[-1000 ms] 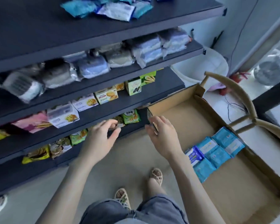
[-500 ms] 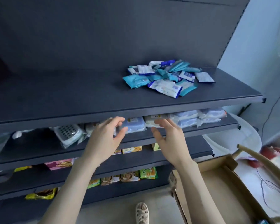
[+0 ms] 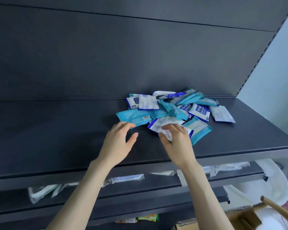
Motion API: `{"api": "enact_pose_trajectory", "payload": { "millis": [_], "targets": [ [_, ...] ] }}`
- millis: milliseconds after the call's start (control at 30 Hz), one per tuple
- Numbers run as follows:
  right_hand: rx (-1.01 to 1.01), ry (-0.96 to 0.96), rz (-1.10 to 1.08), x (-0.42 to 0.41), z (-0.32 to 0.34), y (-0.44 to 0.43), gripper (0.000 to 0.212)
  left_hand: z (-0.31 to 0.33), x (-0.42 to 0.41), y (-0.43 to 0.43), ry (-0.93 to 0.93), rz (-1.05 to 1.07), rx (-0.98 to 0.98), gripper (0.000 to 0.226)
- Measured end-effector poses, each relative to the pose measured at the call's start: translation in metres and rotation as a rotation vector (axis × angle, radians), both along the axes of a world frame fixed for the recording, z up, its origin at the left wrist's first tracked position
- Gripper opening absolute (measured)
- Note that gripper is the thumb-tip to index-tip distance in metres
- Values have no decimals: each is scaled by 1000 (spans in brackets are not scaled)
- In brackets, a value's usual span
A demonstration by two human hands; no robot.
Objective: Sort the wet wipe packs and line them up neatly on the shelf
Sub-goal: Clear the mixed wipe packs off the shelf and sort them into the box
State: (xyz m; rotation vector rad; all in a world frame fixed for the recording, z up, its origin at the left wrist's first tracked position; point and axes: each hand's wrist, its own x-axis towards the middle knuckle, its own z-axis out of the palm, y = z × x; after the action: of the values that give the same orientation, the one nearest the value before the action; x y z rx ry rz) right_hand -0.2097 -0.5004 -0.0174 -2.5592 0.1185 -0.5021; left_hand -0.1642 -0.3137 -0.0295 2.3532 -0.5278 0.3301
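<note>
Pile of wet wipe packs (image 3: 173,110) on the dark top shelf (image 3: 56,130), toward its right end and closer to the back edge than the front. I see teal packs and white-and-blue packs mixed, overlapping at all angles, some tilted on top of others. A teal pack with a barcode (image 3: 133,117) lies flat at the left edge of the pile. A white pack (image 3: 223,114) lies at the pile's right edge, nearest the shelf's right end. The left hand (image 3: 118,143) is spread, thumb held wide apart from the fingers, fingertips at the near edge of the barcode pack; I cannot tell if they touch it. The right hand (image 3: 176,140) is over the front of the pile with fingers curled down, pinching the near corner of a white-and-blue pack (image 3: 163,123) between thumb and fingers; that pack lies on the shelf and partly over a teal one beside it. Both forearms reach in over the shelf's front edge. The left half of the shelf is bare dark surface. Below, the next shelf (image 3: 239,178) carries clear-wrapped bundles (image 3: 126,178) along its front edge, blurred on my feed. Lower down, small green and orange snack packets (image 3: 148,218) show on a lower shelf. At the bottom right corner I see a cardboard box (image 3: 239,219) and a wooden rail (image 3: 279,211).
</note>
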Motion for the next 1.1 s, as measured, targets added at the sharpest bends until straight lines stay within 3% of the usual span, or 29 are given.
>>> {"api": "enact_pose_trajectory", "payload": {
  "millis": [367,467,633,800,967,1100],
  "targets": [
    [-240,266,-172,54,0,-14,56,-2,84,-25,61,91,350,60],
    [-234,295,-213,64,-1,-10,63,7,96,-21,183,103,420,78],
    [62,229,-255,67,-2,-4,64,14,103,-5,486,18,120,59],
    [157,141,-195,65,-2,-1,52,21,105,14,612,-51,-177,42],
    [531,-99,-183,81,14,6,45,36,113,17,597,-52,-418,27],
    [595,-120,-167,122,27,8,34,39,143,4,519,-24,-384,31]
  ]
}}
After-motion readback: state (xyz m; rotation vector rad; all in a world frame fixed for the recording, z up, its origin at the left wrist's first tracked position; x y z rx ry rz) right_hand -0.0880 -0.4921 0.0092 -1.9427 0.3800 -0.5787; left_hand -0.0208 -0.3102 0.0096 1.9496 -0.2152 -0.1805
